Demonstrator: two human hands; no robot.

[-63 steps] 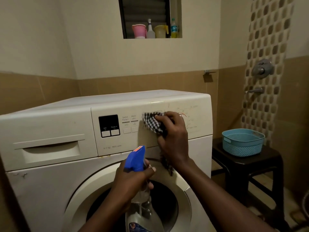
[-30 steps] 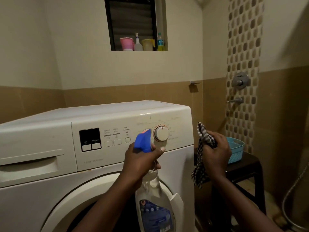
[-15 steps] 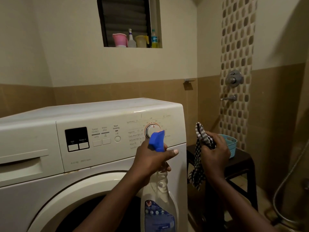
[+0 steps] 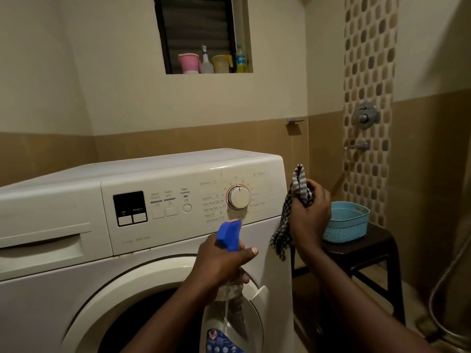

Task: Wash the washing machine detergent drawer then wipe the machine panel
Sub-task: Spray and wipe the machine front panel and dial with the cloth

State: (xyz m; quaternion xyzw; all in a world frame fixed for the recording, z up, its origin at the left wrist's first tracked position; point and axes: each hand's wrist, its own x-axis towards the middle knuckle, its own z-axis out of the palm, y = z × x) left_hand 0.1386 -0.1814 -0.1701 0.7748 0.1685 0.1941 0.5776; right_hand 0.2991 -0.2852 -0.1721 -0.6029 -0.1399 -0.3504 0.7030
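Smooth, faintly glossy white plastic on the washing machine panel [image 4: 178, 200]. Checked woven cloth [image 4: 285, 225], clear plastic spray bottle [image 4: 226, 314], shiny metal tap [image 4: 358, 146].

This is a home bathroom doubling as a laundry corner: a front-loading washing machine [image 4: 153, 171] stands against tan wall tiles [image 4: 178, 141], beside a shower spot with a chrome mixer valve [image 4: 365, 115], a tap [image 4: 356, 146] and a metal hose [image 4: 448, 284] by a pebble-mosaic strip [image 4: 369, 47]. Plastic mugs [image 4: 188, 62] and bottles [image 4: 240, 59] line the window ledge [image 4: 175, 72], and a blue basket [image 4: 346, 225] sits on a dark stool [image 4: 369, 253].
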